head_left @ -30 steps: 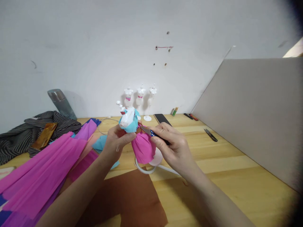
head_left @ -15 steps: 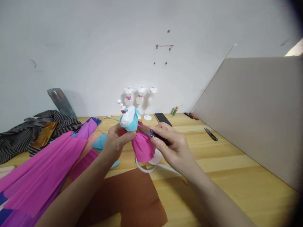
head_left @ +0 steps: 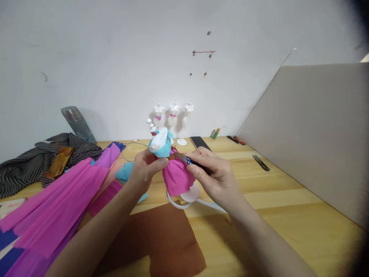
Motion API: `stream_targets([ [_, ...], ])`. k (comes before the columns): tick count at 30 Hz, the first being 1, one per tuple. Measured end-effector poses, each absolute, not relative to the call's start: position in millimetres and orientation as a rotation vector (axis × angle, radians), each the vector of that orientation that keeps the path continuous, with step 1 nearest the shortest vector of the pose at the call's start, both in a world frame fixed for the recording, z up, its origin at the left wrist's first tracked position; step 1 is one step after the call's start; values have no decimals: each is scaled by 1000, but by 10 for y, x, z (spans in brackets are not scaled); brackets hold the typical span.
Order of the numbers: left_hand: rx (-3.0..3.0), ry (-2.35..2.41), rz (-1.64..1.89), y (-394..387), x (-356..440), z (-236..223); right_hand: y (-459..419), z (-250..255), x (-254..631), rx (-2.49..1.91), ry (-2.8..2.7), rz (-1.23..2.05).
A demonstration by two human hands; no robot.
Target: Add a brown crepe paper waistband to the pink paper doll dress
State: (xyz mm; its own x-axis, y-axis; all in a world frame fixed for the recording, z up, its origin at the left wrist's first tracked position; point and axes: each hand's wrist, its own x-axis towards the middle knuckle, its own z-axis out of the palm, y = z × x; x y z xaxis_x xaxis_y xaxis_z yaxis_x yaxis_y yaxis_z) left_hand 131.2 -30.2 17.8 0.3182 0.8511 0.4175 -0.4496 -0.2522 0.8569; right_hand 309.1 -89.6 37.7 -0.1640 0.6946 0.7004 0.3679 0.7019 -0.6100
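Note:
My left hand is closed around the waist area of a small white dress form, which is tilted with its neck to the upper left. Light blue crepe paper wraps its body, and a gathered pink paper skirt hangs below my thumb. In my right hand are small scissors with silver blades and a dark blue, spotted part. Their tips reach a pink scrap at the top of the skirt; whether they are cutting it cannot be told. My fingers hide the handles.
Three white dress forms stand by the wall. A phone, a small green bottle and black snips lie on the right. Brown paper is in front; pink crepe paper, striped cloth and a flask are left.
The view has shifted slightly, so everything sits a little further right. The scissors' blades have turned a little and still point at the skirt's top. Both hands keep their hold.

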Motion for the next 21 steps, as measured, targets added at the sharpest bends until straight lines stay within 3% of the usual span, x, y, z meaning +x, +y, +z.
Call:
stream_targets([
  [11, 1286, 441, 1353, -269, 1278, 203, -880, 454, 3200, -795, -1657, 522],
  [18, 1252, 451, 1433, -129, 1183, 257, -948, 595, 3404, -770, -2631, 978],
  [21, 1237, 480, 1479, -88, 1123, 288, -901, 391, 3264, -1065, -2709, 886],
])
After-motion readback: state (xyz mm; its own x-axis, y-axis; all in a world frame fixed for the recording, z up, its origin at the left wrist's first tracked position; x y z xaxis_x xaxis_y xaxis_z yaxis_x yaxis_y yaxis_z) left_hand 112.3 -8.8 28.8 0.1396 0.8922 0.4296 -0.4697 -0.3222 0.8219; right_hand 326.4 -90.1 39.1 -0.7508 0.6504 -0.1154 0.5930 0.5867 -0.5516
